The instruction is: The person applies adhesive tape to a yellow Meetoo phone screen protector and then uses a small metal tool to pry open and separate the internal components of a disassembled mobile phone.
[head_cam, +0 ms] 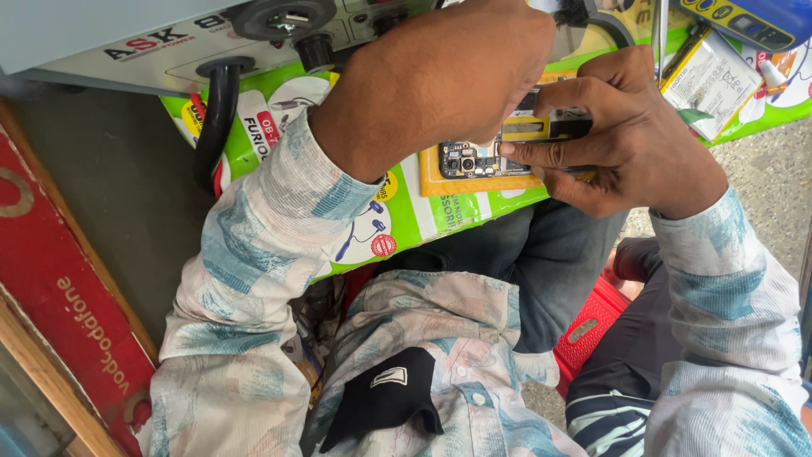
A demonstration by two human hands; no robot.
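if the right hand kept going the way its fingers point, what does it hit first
Probably the left hand: the right hand points leftward across the opened phone it already touches; depth is unclear.

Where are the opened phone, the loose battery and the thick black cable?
opened phone (474, 159), head view, on the exposed camera end.
loose battery (709, 80), head view, on its pale flat face.
thick black cable (216, 114), head view, on its bend below the grey box.

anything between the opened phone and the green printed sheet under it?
Yes, head view: an orange mat lies between the opened phone and the green printed sheet. Both hands, left and right, are on the phone.
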